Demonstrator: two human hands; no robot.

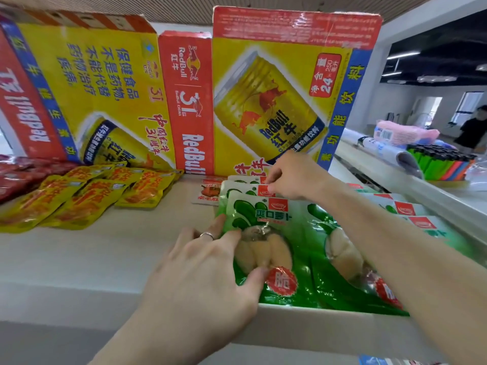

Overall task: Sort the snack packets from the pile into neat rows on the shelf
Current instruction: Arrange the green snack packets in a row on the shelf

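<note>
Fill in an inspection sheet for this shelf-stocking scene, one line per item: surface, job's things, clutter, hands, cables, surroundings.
Surface: pale, flat shelf.
Job's things: green packets overlapped in rows at the right; yellow packets in rows at the left; red packets at the far left.
Clutter: Red Bull cartons standing behind; one red-and-white packet lying behind the green rows.
Hands: left hand lies flat on the front green packet; right hand pinches the top edge of a rear green packet.
Cables: nothing seen.
Surroundings: counter to the right with lighters and a pink pack; a person in black beyond.
</note>
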